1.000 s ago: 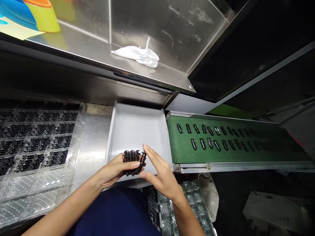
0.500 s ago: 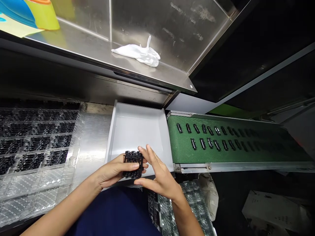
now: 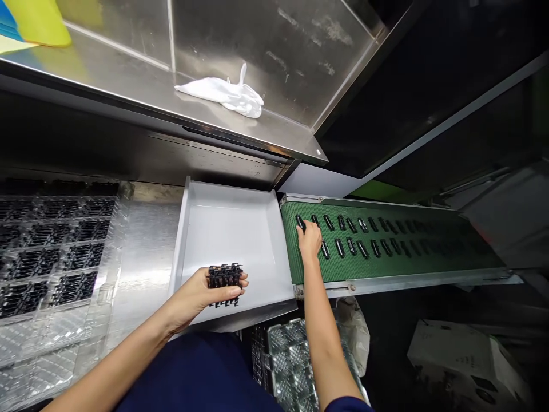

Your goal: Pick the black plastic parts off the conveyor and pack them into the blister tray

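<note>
My left hand (image 3: 214, 292) is wrapped round a stack of small black plastic parts (image 3: 225, 277), held over the near side of a white tray (image 3: 231, 217). My right hand (image 3: 309, 237) reaches onto the green conveyor belt (image 3: 295, 260). Its thumb and fingers close around the black plastic part (image 3: 300, 221) at the belt's left end; the fingertips partly cover it. More black parts (image 3: 362, 224) lie along the belt in two rows, spaced apart.
At the left, clear plastic trays (image 3: 98, 257) hold black parts in compartments. A white glove (image 3: 227, 94) lies on the metal shelf above. More clear trays (image 3: 291, 366) stand below the belt, near a white box (image 3: 450, 349) on the lower right.
My right hand has left the stack of parts and moved right and up to the belt's left end. The left hand keeps its hold. The whole view has shifted slightly.
</note>
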The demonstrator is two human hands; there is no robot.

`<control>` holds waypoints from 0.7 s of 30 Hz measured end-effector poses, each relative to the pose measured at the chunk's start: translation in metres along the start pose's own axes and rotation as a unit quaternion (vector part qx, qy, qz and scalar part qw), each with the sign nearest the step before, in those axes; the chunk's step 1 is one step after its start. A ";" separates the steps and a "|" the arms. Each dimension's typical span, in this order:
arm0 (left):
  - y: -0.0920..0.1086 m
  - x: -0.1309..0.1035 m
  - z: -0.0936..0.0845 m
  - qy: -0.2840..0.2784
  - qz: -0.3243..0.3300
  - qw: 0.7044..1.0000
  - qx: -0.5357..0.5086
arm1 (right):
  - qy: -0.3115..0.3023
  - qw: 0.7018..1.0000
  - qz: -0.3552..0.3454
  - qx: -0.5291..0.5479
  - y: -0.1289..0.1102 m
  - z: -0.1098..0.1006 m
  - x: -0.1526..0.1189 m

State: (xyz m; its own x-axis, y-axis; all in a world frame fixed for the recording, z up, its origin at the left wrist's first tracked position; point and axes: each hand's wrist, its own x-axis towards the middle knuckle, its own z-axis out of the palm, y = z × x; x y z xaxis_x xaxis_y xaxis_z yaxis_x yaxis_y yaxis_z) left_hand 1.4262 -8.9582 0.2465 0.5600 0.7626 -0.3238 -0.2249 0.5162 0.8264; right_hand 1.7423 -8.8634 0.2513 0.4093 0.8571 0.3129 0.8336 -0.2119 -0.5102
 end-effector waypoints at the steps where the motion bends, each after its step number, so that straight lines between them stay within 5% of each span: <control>1: 0.000 0.000 -0.001 0.006 0.007 1.000 0.007 | -0.001 1.000 0.006 0.005 0.003 0.000 0.005; 4: 0.002 -0.003 -0.004 0.036 0.030 0.999 0.018 | -0.026 0.998 0.005 0.049 -0.005 -0.001 -0.005; 7: 0.004 -0.007 -0.008 0.064 0.049 0.997 0.011 | -0.087 0.987 -0.018 0.136 -0.036 -0.006 -0.051; 12: 0.006 -0.014 -0.009 0.077 0.089 0.992 0.032 | -0.223 0.898 -0.082 0.370 -0.099 -0.017 -0.147; 18: 0.009 -0.026 -0.011 0.066 0.105 0.990 0.061 | -0.222 0.907 -0.296 0.199 -0.115 -0.036 -0.167; 21: 0.011 -0.031 -0.014 0.031 0.087 0.993 0.073 | -0.244 0.873 -0.411 0.094 -0.114 -0.046 -0.158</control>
State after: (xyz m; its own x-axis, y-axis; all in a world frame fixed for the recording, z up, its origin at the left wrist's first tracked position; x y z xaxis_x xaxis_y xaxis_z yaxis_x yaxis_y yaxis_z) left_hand 1.3952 -8.9712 0.2597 0.4716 0.8599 -0.1952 -0.1926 0.3164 0.9289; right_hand 1.5998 -8.9967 0.2965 -0.5448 0.7907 0.2793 0.6767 0.6112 -0.4104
